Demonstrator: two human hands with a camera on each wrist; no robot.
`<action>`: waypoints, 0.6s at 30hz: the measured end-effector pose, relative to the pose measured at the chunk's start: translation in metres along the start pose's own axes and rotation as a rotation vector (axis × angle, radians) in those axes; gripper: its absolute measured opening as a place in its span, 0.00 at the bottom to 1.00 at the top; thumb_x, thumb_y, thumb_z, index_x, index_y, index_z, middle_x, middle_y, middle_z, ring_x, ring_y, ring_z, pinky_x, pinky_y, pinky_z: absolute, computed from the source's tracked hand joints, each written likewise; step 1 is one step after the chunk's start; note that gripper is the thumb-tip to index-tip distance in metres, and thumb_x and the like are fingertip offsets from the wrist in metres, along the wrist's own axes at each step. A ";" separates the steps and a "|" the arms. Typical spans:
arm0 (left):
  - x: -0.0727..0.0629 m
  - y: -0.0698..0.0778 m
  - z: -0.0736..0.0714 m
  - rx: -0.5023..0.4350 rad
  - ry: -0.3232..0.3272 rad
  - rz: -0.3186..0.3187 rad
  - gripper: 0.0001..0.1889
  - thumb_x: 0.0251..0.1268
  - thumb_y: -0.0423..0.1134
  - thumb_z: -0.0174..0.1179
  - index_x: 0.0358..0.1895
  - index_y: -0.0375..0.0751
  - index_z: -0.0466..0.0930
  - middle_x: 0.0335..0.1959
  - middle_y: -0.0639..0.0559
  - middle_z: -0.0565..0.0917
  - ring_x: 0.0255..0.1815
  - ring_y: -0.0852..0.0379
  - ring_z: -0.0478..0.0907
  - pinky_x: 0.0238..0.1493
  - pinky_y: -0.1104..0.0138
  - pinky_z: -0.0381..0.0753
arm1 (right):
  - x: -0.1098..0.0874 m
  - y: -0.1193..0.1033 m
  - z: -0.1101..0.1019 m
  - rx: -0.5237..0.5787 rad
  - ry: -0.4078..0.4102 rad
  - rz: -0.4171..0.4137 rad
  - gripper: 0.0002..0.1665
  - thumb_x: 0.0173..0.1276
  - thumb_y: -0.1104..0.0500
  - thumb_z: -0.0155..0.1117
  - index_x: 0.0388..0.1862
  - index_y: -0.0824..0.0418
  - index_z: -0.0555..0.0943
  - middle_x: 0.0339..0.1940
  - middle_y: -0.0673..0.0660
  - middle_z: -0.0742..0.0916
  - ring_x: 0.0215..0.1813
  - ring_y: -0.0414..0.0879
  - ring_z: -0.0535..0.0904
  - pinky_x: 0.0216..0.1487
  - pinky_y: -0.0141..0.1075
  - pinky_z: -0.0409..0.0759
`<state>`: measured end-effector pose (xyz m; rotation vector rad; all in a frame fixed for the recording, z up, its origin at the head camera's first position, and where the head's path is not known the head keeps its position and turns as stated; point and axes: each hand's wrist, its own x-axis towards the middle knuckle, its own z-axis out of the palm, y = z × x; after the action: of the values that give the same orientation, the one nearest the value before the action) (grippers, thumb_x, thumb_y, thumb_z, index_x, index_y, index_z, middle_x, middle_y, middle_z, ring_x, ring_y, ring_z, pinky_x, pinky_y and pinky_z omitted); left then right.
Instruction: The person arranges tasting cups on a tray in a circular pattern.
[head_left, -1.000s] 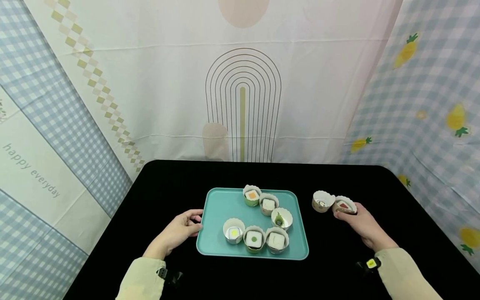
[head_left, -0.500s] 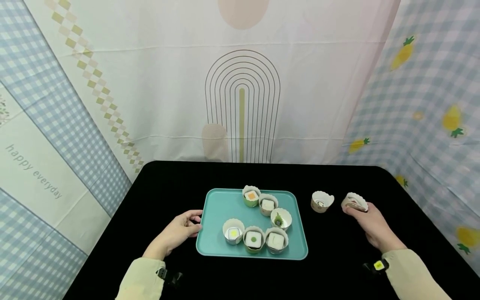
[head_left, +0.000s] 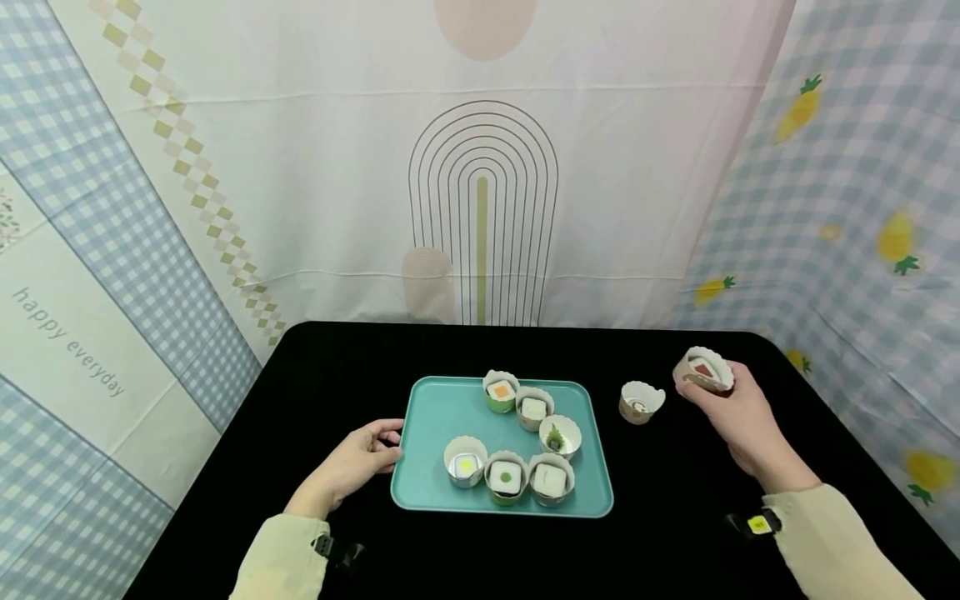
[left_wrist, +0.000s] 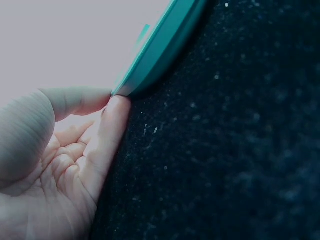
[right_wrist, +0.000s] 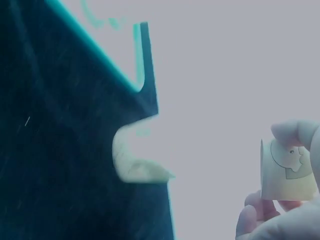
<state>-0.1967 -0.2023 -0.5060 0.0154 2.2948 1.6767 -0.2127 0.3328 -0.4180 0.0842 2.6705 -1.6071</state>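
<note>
My left hand (head_left: 352, 467) is at the left edge of a teal tray (head_left: 427, 417); in the left wrist view the thumb and a finger of that hand (left_wrist: 65, 145) pinch the tray's rim (left_wrist: 160, 50). On the right, my right hand (head_left: 742, 421) grips a paper baking cup (head_left: 693, 377) with a white square piece inside that has a red top. In the right wrist view the thumb and fingers are around the patterned cup (right_wrist: 282, 175). Another paper cup (head_left: 641, 402) stands on the table between that hand and the tray.
Several paper cups with small square pieces stand on the tray, among them one with an orange top (head_left: 501, 392) and one with a yellow dot (head_left: 465, 461). The black table (head_left: 330, 367) ends at a patterned curtain (head_left: 600, 208). Much of both wrist views is washed out.
My right hand has moved the red-topped cup to the right, away from the cup beside it, then farther back and up. The left hand has stayed at the tray's edge.
</note>
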 end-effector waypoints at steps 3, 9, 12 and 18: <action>0.000 0.000 0.000 0.001 0.000 -0.001 0.26 0.77 0.33 0.60 0.75 0.39 0.71 0.53 0.43 0.78 0.46 0.52 0.79 0.52 0.58 0.88 | -0.003 -0.015 0.011 0.013 -0.002 -0.049 0.47 0.80 0.44 0.61 0.81 0.69 0.52 0.73 0.63 0.66 0.54 0.30 0.74 0.51 0.24 0.82; 0.000 0.000 0.000 0.004 -0.005 -0.005 0.26 0.77 0.32 0.60 0.75 0.39 0.71 0.53 0.43 0.78 0.46 0.52 0.79 0.52 0.58 0.88 | -0.006 -0.041 0.037 -0.020 -0.022 -0.097 0.43 0.80 0.48 0.63 0.80 0.66 0.55 0.71 0.64 0.70 0.58 0.37 0.77 0.53 0.27 0.83; 0.000 0.000 0.000 0.005 -0.004 -0.005 0.26 0.77 0.32 0.60 0.75 0.39 0.71 0.53 0.43 0.78 0.46 0.52 0.79 0.52 0.58 0.88 | -0.008 -0.053 0.053 -0.031 -0.042 -0.096 0.44 0.78 0.49 0.66 0.80 0.64 0.56 0.70 0.65 0.72 0.61 0.49 0.78 0.52 0.33 0.84; 0.000 0.000 0.000 0.007 0.003 -0.002 0.26 0.76 0.33 0.60 0.75 0.39 0.71 0.52 0.43 0.78 0.45 0.51 0.79 0.52 0.58 0.88 | -0.010 -0.074 0.092 -0.011 -0.098 -0.116 0.41 0.74 0.52 0.70 0.78 0.61 0.62 0.67 0.66 0.76 0.61 0.57 0.80 0.53 0.40 0.86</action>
<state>-0.1965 -0.2020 -0.5060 0.0123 2.3026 1.6690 -0.2082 0.2166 -0.3953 -0.1481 2.6545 -1.5822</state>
